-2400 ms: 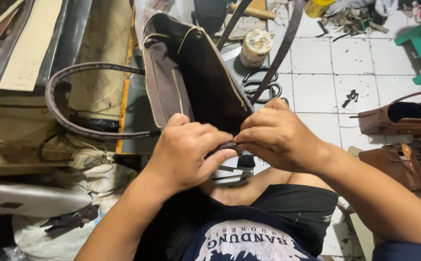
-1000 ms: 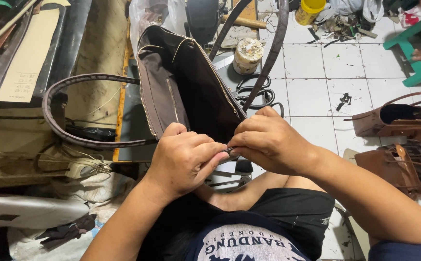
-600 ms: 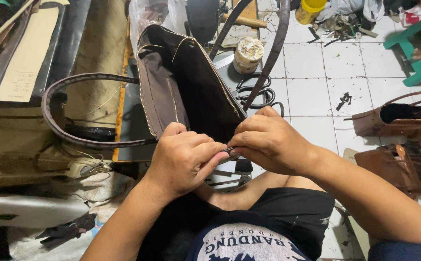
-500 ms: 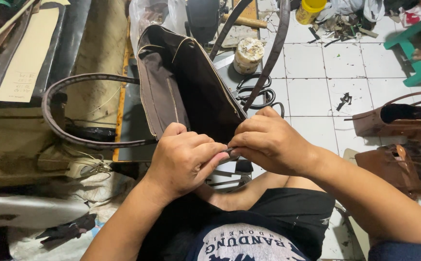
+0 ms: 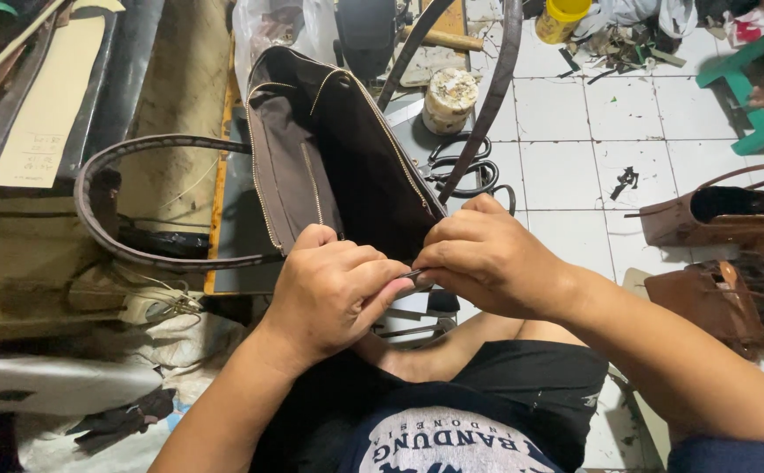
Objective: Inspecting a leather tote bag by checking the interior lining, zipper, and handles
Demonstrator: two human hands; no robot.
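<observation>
Head view: at frame centre, the left hand (image 5: 334, 289) and right hand (image 5: 487, 258) meet, both pinched shut on the near rim of an open dark brown leather tote bag (image 5: 329, 166) that stretches toward upper centre. Its long looped strap (image 5: 102, 236) curves left. Black scissors (image 5: 465, 171) lie on the white tiled floor (image 5: 566, 158) just right of the bag.

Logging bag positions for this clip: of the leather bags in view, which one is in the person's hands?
The dark brown bag at centre, gripped at its near edge by both hands; the two lighter tan bags sit untouched on the tiled floor at right.
</observation>
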